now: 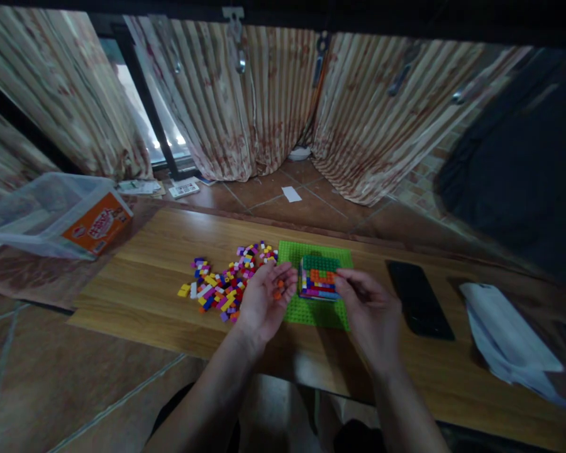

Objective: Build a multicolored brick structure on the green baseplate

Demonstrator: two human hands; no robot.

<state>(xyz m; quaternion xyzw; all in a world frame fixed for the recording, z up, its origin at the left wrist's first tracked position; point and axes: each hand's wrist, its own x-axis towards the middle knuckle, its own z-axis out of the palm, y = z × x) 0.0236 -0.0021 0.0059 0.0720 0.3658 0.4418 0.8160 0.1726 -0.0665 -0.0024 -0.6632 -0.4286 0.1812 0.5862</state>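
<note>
My left hand (267, 294) lies palm up with its fingers slightly curled, and a few small orange toy bricks (278, 290) rest in it. Just right of it, a block-shaped build of coloured toy bricks (318, 292) stands on a bright green baseplate (316, 316). Dark green studs cover the back of its top, and orange bricks (321, 275) sit towards its front. My right hand (370, 305) has thumb and forefinger pinched at the right end of these orange bricks. The fingers partly hide what is between them, apparently an orange brick.
Loose toy bricks in many colours (219, 290) are spread left of the baseplate on the wooden table (136, 283). A black phone (419, 299) and a whitish plastic packet (509, 333) lie to the right. A clear plastic bin (42, 214) with an orange label stands at the far left.
</note>
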